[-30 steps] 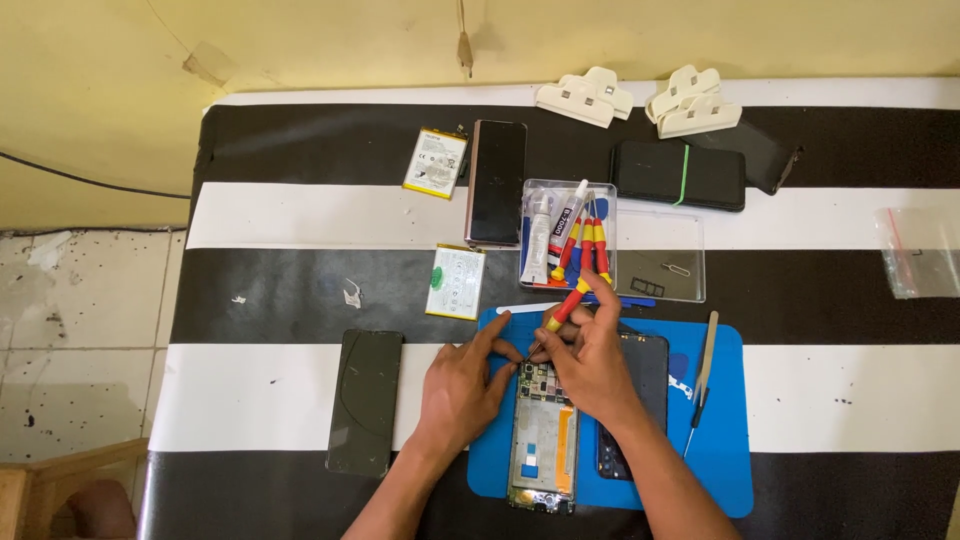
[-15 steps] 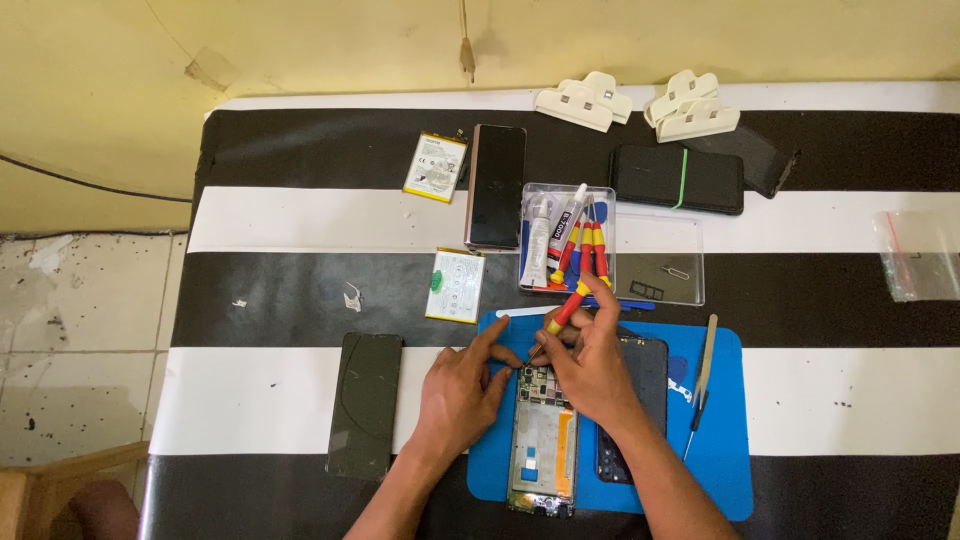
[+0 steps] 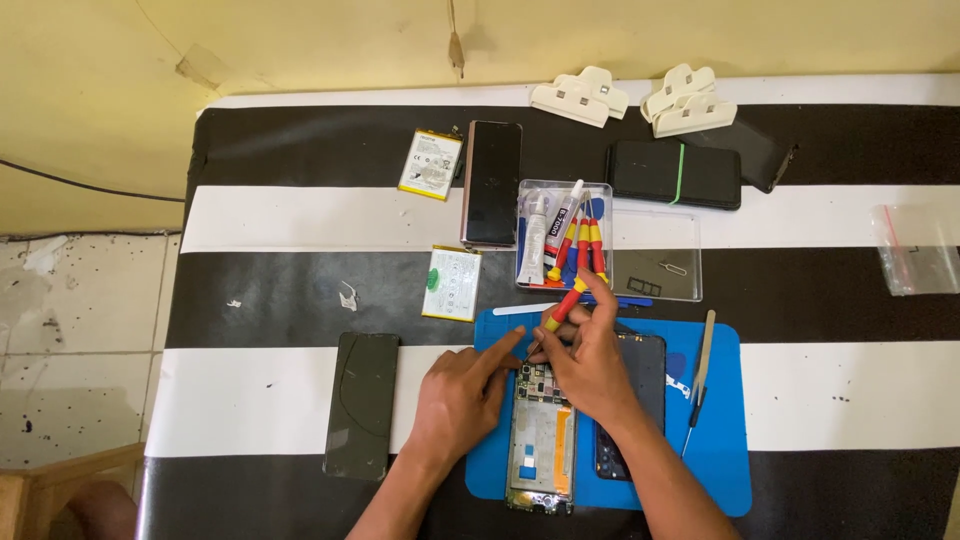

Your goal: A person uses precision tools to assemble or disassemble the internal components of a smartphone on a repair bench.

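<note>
On our striped bench we saw two phone batteries, white plastic clamps, a clear tool tray and a dark screen panel.

- A phone-repair workbench: a black-and-white striped table carries a blue rubber work mat.
- An opened smartphone frame, loose flat white batteries and a clear plastic tray of red-and-yellow screwdrivers lie about.
</note>
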